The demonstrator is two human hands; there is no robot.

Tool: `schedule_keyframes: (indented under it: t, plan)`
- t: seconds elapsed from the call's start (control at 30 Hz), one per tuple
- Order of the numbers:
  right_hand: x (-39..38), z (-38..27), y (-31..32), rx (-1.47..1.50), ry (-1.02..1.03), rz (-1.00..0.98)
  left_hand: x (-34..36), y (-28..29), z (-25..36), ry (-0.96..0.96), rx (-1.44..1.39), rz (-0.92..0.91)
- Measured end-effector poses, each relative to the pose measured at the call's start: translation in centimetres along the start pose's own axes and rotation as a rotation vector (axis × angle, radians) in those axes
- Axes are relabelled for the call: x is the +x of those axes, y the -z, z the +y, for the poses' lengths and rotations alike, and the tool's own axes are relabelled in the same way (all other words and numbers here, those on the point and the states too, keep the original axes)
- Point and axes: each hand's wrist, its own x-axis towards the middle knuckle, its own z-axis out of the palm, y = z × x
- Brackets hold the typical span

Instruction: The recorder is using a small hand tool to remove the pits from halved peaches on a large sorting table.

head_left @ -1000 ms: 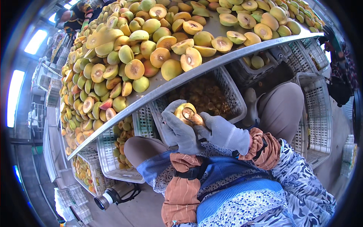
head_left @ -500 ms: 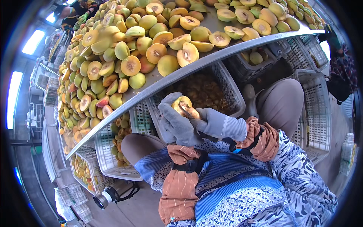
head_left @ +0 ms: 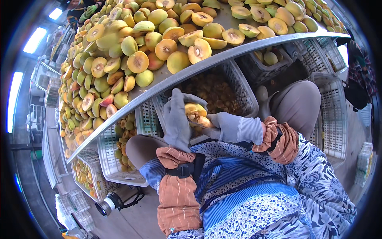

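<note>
My left hand [head_left: 177, 124], in a grey glove, cups a yellow peach half [head_left: 195, 108] above a crate under the table edge. In my right hand [head_left: 234, 127], also gloved in grey, is a small pitting tool [head_left: 205, 122] with a tan handle, its tip against the cut face of the fruit. The fingers of the right hand are closed round the handle and hide part of it. Several halved peaches [head_left: 138, 61] lie heaped on the metal table [head_left: 159, 88] in front of me, many with pits still in them.
Below the table edge, a grey crate [head_left: 248, 89] holds small brownish pieces. White crates with fruit [head_left: 104, 157] stand at the left, and another tall crate [head_left: 334, 119] stands right of my knee. A camera-like cylinder with a strap [head_left: 106, 206] lies on the floor. Another person's gloved hand [head_left: 88, 14] is at far left.
My left hand has turned more upright and opened a little around the peach half. The tool's tip has shifted on the cut face. The view has tilted slightly.
</note>
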Motion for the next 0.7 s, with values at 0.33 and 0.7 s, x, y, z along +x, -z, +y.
schedule_keyframes:
  t: [0.33,0.7]
  plan:
    - [1.6,3.4,-0.2,-0.045,-0.016,0.071,0.8,0.5,-1.1,-0.052,-0.027,-0.040]
    - [3.8,0.2,-0.6,0.155,-0.410,-0.076,0.5,0.9,-2.4,0.185,-0.356,0.265]
